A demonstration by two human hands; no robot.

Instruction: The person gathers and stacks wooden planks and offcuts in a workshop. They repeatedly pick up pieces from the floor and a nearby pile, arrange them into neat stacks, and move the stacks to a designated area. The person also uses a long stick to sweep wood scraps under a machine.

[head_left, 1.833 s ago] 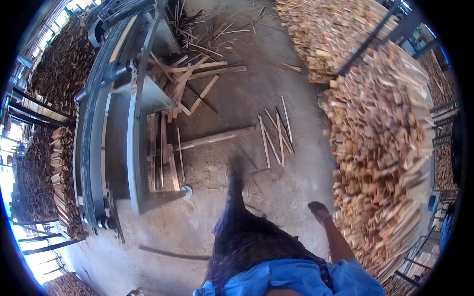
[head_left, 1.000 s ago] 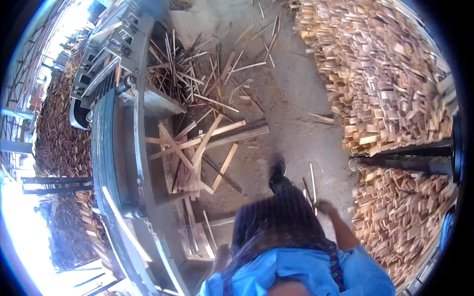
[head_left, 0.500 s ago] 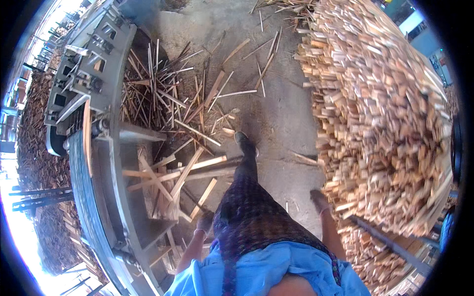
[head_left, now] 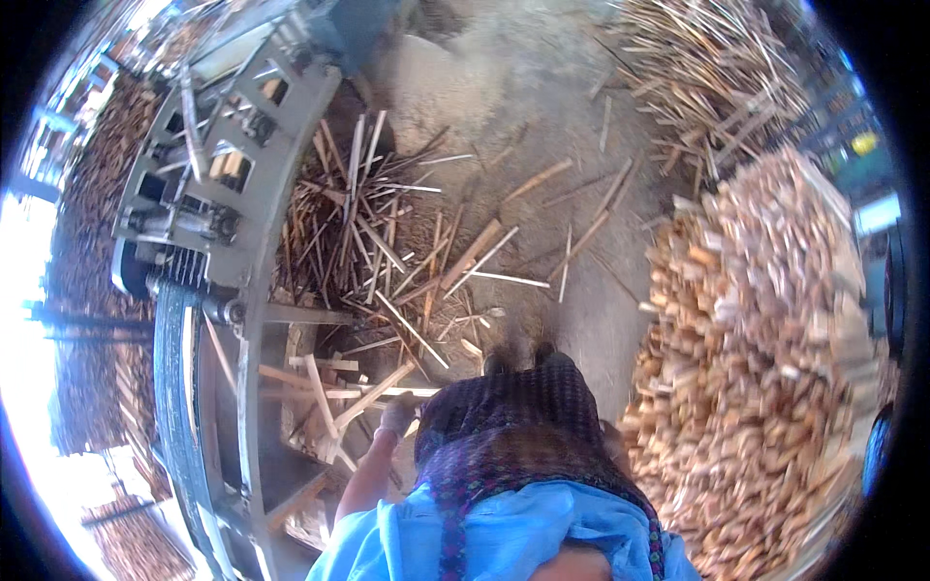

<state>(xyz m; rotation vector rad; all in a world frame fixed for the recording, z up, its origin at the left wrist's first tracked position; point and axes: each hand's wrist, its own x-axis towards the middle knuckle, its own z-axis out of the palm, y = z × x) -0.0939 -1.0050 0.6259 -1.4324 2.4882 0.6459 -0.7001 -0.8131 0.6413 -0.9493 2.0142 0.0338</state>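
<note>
My left hand [head_left: 395, 416], in what looks like a greyish glove, hangs beside my dark patterned apron. It is nearest to the pale wooden strips [head_left: 334, 412] lying by the machine frame; no held thing shows, and its fingers are too blurred to read. My right hand [head_left: 612, 441] is a dark smear at the apron's right edge, close to the big stack of cut wood pieces [head_left: 746, 387]. Its fingers cannot be made out. Both arms hang low at my sides.
A long grey machine [head_left: 228, 184] with a belt [head_left: 174, 387] runs along the left. Thin wooden offcuts [head_left: 363, 213] are heaped beside it and scattered over the concrete floor [head_left: 601, 339] ahead. Another heap of long strips [head_left: 717, 77] lies at the far right.
I have stepped forward, and the view has shifted, bringing the far-right strip heap into sight. My right hand has swung back, now partly hidden by the apron. Both feet now show ahead of it.
</note>
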